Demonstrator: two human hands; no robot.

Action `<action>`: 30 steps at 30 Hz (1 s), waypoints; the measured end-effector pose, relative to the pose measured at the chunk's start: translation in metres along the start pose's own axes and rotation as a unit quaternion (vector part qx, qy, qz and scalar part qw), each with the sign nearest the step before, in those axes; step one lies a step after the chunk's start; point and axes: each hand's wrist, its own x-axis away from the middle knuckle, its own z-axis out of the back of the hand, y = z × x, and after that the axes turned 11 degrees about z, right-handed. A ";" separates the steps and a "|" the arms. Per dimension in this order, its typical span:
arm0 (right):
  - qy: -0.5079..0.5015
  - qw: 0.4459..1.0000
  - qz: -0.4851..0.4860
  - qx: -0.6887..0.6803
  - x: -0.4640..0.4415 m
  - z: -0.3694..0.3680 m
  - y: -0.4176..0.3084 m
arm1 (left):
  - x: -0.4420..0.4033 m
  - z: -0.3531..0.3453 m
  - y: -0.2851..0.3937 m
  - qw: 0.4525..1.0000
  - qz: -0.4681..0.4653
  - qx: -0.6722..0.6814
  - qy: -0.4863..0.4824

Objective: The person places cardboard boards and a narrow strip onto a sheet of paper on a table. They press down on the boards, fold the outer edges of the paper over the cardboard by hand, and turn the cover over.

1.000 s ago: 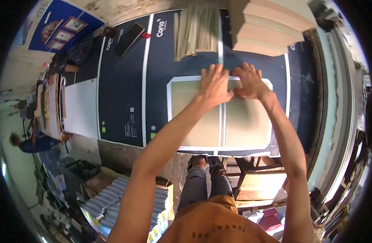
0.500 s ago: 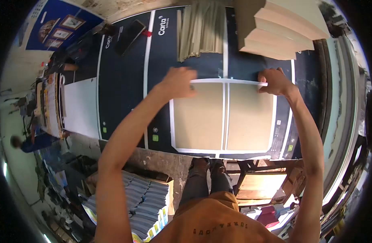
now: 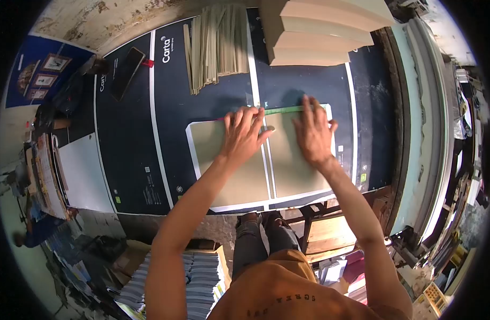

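Two beige greyboard panels [image 3: 223, 162] lie side by side on a white-edged cover sheet [image 3: 190, 136], with a narrow strip between them. Along the far edge runs a folded-over flap [image 3: 279, 111] whose visible face is green, with a little pink at its left. My left hand [image 3: 244, 133] rests on this edge near the middle, fingers spread. On the right panel lies my right hand [image 3: 313, 133], its fingers stretched over the flap near the far right corner. Neither hand grasps anything; parts of the flap are hidden under the fingers.
A bundle of long board strips [image 3: 218, 48] and a stack of folded tan boards [image 3: 309, 37] stand at the back of the dark table. A phone [image 3: 127, 73] lies at the left. Below, a carton holds stacked grey items [image 3: 202, 280]. Another person [image 3: 39, 232] is at far left.
The far white edge, held up between both hands before, is now folded over onto the panels, showing green. My hands have moved closer together and flattened. The view has shifted.
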 end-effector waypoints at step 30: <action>0.080 0.987 0.113 -0.083 -0.005 -0.045 -0.043 | 0.010 0.005 -0.003 0.998 0.038 0.034 -0.044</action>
